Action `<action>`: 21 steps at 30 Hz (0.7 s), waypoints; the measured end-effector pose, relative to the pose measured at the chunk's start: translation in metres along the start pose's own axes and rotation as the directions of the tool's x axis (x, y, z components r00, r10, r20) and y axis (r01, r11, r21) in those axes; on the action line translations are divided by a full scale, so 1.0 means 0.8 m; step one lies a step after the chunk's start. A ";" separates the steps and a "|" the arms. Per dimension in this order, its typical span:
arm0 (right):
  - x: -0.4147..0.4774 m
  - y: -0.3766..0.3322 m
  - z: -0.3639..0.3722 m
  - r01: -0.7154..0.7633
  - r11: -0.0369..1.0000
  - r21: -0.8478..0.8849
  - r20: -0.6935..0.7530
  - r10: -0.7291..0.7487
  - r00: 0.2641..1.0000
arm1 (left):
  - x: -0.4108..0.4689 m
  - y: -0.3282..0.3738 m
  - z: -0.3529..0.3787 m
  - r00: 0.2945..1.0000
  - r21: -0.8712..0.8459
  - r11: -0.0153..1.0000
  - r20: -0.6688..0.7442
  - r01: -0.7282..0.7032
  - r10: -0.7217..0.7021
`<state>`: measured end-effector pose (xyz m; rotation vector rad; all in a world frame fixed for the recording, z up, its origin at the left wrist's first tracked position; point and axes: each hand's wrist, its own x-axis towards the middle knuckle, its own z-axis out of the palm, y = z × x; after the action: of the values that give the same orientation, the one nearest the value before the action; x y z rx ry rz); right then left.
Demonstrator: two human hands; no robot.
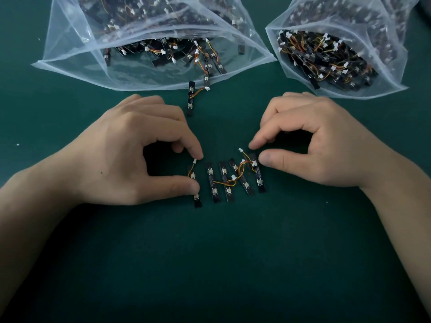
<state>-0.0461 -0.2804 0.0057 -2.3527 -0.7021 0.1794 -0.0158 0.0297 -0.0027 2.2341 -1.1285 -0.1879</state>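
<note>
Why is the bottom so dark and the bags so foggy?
Head view: light fades toward the lower edge of the green mat; the left hand and right hand cast soft shadows under their palms; cloudy plastic of the left bag and right bag blurs the parts inside.

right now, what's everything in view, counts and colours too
mat: one, dark green, under everything
left bag: one, clear plastic, top left, mouth open toward the person, full of black strip boards
right bag: one, clear plastic, top right, also full of strip boards
loose strip board: one, black with orange-yellow wires and a white connector, just outside the left bag's mouth
row of strip boards: five, black, side by side between the hands
left hand: one, thumb and index finger pinch the leftmost strip board
right hand: one, thumb tip at the rightmost strip board, grip unclear
</note>
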 end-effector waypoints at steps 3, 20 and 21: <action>0.000 0.001 0.001 0.002 1.000 0.003 -0.006 -0.002 1.000 | 0.000 0.001 -0.001 1.000 -0.004 1.000 -0.006 0.002 -0.002; 0.021 -0.003 0.010 -0.161 0.986 0.050 -0.211 0.168 0.963 | 0.038 -0.004 0.011 0.912 0.295 0.912 -0.375 0.286 -0.165; 0.027 -0.003 0.010 -0.172 0.985 0.028 -0.213 0.174 0.961 | 0.042 -0.002 0.011 0.915 0.301 0.910 -0.369 0.286 -0.165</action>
<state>-0.0314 -0.2634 0.0023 -2.3790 -0.3907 0.0026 0.0026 0.0007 -0.0059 2.5849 -0.7546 0.3194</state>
